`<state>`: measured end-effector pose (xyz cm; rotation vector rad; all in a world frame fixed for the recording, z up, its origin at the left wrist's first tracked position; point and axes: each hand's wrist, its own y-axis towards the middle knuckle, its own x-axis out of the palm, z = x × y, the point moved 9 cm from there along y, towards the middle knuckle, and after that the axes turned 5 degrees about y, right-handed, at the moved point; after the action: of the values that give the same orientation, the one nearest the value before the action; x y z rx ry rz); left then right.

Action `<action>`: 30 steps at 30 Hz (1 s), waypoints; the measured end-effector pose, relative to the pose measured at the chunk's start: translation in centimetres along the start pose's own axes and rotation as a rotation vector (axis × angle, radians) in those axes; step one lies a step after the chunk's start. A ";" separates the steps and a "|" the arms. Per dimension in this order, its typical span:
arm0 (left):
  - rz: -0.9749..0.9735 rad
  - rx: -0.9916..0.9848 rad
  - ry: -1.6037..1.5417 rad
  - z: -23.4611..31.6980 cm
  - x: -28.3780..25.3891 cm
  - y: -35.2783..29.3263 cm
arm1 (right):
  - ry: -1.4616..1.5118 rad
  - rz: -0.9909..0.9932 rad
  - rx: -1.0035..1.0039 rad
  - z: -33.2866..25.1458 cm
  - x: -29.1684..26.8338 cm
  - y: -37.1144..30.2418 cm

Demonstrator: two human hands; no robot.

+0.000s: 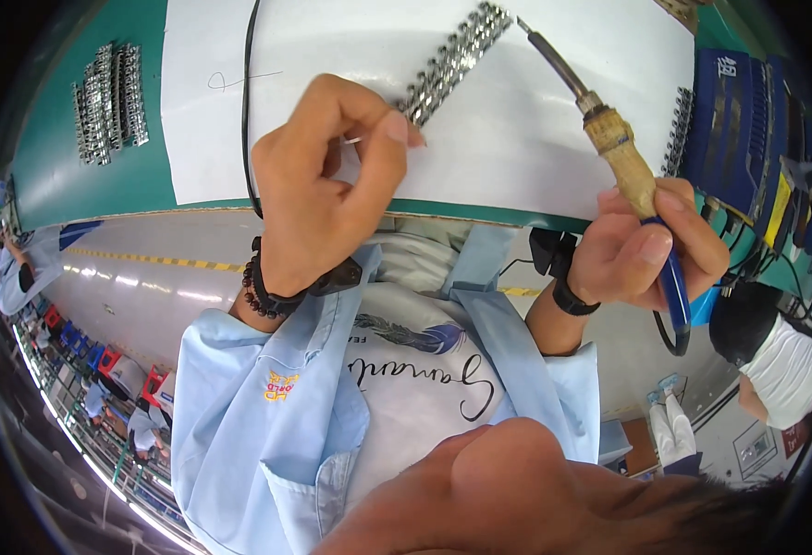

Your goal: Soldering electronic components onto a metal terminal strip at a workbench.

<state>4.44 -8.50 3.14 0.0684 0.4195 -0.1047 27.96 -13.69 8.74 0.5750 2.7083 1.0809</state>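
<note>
My left hand (pixel 332 176) has thumb and forefinger pinched at the near end of a strip of small shiny metal parts (pixel 457 63), which slants away to the upper right over white paper (pixel 535 139). A short pale strand shows between those fingers; its kind is unclear. In my right hand (pixel 646 245) is a soldering iron (pixel 614 148) with a worn tan grip and a blue rear handle. Its tip points up and left, close beside the strip's far end. Whether tip and strip touch is hard to tell.
Several similar metal strips (pixel 112 102) lie on the green mat (pixel 45 185) at left. Another strip (pixel 677 134) lies along the paper's right edge, beside blue equipment (pixel 725 129). A black cable (pixel 248 111) crosses the paper near my left hand. Another person (pixel 785 361) is at far right.
</note>
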 end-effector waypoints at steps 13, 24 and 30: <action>0.032 0.074 -0.295 5.4 -13.9 -13.8 | -0.258 0.015 -0.271 -19.4 6.7 -6.2; -0.189 0.317 -0.244 18.8 -21.4 -29.9 | -0.461 -0.402 -0.302 -41.8 9.4 -10.1; -0.266 0.284 -0.282 23.3 -20.3 -29.8 | -0.400 -0.473 -0.373 -45.2 9.3 -7.1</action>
<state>-8.06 -38.39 31.41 0.2739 0.1276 -0.4314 4.16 -42.83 36.40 0.0654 2.0758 1.1448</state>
